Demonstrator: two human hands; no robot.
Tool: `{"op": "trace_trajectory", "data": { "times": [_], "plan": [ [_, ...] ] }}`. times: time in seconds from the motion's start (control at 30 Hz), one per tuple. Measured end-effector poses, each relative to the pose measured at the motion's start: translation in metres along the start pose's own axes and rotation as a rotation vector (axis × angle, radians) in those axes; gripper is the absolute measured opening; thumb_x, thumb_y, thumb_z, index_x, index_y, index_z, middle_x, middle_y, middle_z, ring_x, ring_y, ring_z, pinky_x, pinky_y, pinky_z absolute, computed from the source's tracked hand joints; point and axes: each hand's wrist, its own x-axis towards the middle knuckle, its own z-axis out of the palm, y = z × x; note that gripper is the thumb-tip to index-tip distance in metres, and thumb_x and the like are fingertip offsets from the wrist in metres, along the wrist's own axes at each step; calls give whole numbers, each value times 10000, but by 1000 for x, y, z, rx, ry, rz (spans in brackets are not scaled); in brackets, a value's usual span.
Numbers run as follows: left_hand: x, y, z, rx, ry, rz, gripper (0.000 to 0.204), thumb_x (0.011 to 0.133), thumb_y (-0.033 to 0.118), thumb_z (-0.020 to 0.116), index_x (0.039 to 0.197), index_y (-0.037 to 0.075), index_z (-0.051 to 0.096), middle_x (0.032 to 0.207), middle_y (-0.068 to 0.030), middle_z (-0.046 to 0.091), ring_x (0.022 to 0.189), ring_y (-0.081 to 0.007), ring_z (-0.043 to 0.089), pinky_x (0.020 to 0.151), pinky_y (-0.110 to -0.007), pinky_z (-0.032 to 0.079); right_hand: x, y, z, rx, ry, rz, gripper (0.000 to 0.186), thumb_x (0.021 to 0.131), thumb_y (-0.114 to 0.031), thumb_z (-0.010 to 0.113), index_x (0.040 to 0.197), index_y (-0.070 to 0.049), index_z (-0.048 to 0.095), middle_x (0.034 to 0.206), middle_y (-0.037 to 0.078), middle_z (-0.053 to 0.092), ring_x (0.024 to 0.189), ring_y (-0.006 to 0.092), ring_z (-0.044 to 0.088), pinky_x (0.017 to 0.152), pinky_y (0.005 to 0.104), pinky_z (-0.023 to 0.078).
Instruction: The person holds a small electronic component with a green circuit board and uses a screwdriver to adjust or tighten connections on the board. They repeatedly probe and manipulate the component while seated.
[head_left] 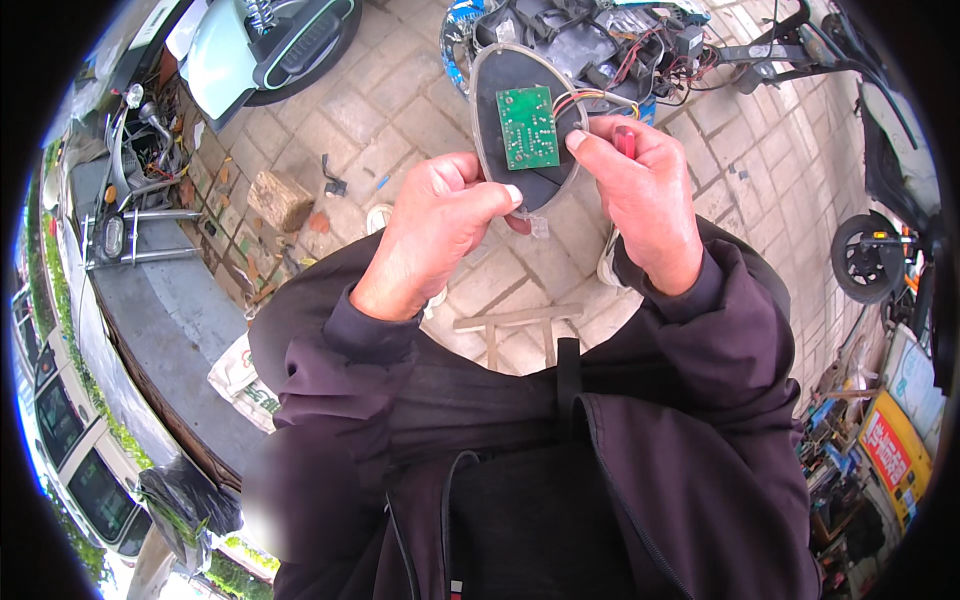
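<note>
- Left hand (435,225) and right hand (655,200): fingers gripping one oval housing (543,187), upper centre; one red item (625,142) in the right.
- One green circuit board (527,128) on the housing.
- Paved ground (385,95), outdoors; one wooden block (281,200), upper left.

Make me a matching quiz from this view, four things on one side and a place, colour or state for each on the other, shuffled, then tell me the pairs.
Things:
1. Circuit board
2. Wood block
3. Left hand
4. Right hand

Places, colours, states:
A. On the ground, toward the left of the picture
B. Has a red item in its grip
C. Green
D. At the lower left edge of the oval housing

Pairs: 1-C, 2-A, 3-D, 4-B.
</note>
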Motion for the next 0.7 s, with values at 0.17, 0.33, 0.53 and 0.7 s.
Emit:
{"op": "trace_trajectory", "data": {
  "times": [0.17,0.33,0.53,0.7],
  "plan": [
    [2,-5,-2,-8,42,1,166,900,91,644,997,-44,649,820,-109,721,463,-3,340,433,-207,245,0,-2,3,8,-10,37,197,952,-147,703,887,39,695,731,-91,523,651,5,398,578,220,326],
    [7,-11,-8,-75,53,35,157,913,80,646,1002,-49,648,845,-113,729,461,-5,343,431,-201,246,-4,-3,7,61,-143,64,233,931,-108,718,1081,60,656,834,-38,617,707,18,481,614,217,376],
    [6,-12,-5,-103,48,69,155,922,91,670,1022,-27,653,852,-84,730,466,6,344,424,-190,226,-2,6,13,48,-206,80,344,873,-57,738,1169,59,607,894,5,660,757,47,540,644,226,410],
    [7,-11,-2,-36,67,52,154,912,86,663,1039,-1,663,843,-73,729,468,14,336,421,-188,216,-4,4,12,70,-171,129,277,856,-38,723,1096,43,612,833,-18,614,734,48,517,634,233,399]
  ]
}}
